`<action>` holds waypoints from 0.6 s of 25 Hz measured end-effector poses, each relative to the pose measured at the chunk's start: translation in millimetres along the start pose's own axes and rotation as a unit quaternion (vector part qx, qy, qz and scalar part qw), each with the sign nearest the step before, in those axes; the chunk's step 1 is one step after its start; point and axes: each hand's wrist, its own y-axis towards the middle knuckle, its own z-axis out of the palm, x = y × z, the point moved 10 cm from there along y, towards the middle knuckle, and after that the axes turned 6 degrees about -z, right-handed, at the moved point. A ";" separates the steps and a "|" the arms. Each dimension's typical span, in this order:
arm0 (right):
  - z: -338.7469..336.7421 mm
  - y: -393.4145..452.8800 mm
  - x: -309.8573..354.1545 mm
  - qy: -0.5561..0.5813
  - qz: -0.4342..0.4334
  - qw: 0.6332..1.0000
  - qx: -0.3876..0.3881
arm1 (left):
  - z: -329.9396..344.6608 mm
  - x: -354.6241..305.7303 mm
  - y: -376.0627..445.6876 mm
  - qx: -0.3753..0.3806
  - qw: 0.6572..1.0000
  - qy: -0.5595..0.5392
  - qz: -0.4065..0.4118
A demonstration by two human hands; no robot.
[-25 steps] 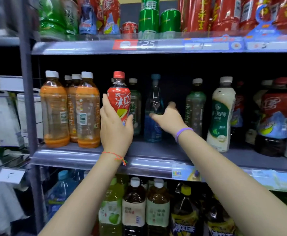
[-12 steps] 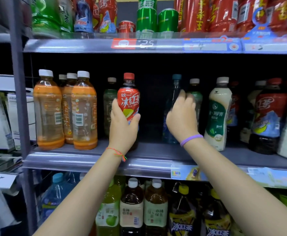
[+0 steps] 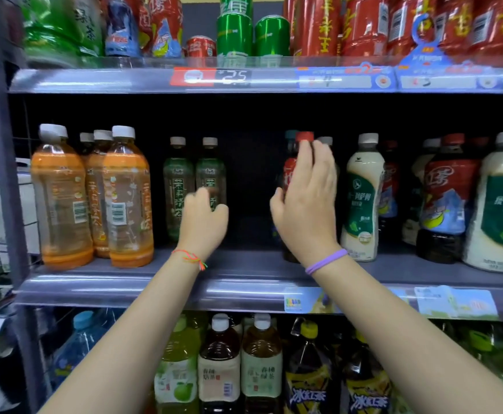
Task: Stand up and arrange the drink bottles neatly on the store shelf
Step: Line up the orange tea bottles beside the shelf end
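On the middle shelf the right hand is wrapped around the red-capped bottle, fingers clamped on its body, the bottle upright just left of the white milk-tea bottle. The left hand reaches toward two green tea bottles standing side by side, fingers curled and slightly apart; whether they touch the nearer one cannot be told through the blur. A bare gap of shelf lies between the hands. Three orange bottles stand upright in a cluster at the left end
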 end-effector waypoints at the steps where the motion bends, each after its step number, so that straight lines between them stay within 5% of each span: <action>1: 3.5 0.2 22.0 0.041 -0.047 0.998 -0.019 | -15.0 9.9 3.5 -0.039 0.999 0.015 -0.030; 4: 76.6 2.2 56.2 0.230 0.030 0.957 0.173 | -24.3 31.6 20.7 -0.048 0.992 0.008 -0.116; 7: 173.1 -18.2 45.5 0.319 0.299 0.818 0.373 | -20.3 66.2 53.4 -0.037 0.975 -0.029 -0.215; 12: 220.7 -25.7 43.0 0.461 0.414 0.689 0.377 | -5.0 78.2 71.4 -0.004 0.926 -0.262 -0.274; 15: 202.8 -32.4 37.8 0.494 0.433 0.676 0.335 | 3.6 63.3 54.4 0.060 0.925 -0.273 -0.258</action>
